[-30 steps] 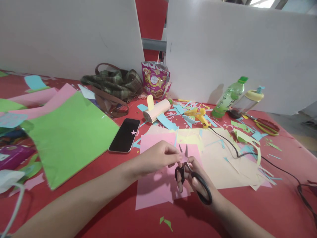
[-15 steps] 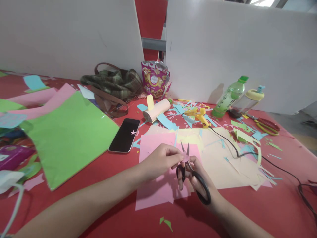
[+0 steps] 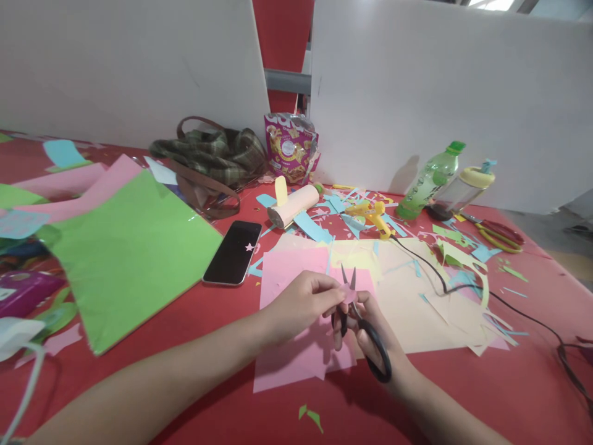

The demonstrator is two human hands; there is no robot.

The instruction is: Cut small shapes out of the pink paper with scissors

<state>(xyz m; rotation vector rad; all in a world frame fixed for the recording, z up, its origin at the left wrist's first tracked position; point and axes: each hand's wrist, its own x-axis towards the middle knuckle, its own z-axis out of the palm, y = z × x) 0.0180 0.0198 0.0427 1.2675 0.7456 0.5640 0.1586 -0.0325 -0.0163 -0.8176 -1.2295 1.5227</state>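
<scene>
My left hand [image 3: 311, 304] pinches a small piece of pink paper [image 3: 348, 293] between thumb and fingers. Black-handled scissors [image 3: 378, 352] are gripped in my right hand [image 3: 370, 318], their blades parted around the pink piece and pointing away from me. Below both hands lie sheets of pink paper [image 3: 282, 364], partly hidden by my hands. To the left of them rests a black phone [image 3: 231, 256] with a small pink star [image 3: 249, 247] on its screen.
A yellow glue gun [image 3: 382, 222] trails a black cord. Behind are a paper-covered tube [image 3: 296, 207], a tilted green bottle [image 3: 428, 182], a jar [image 3: 461, 193] and a snack bag [image 3: 291, 148]. Green sheets [image 3: 134, 259] lie left, pliers [image 3: 498, 235] right. Paper scraps surround them.
The scissors and the pink piece have shifted very slightly, with the scissor handles turning a little in my right hand. Everything else on the table stays put.
</scene>
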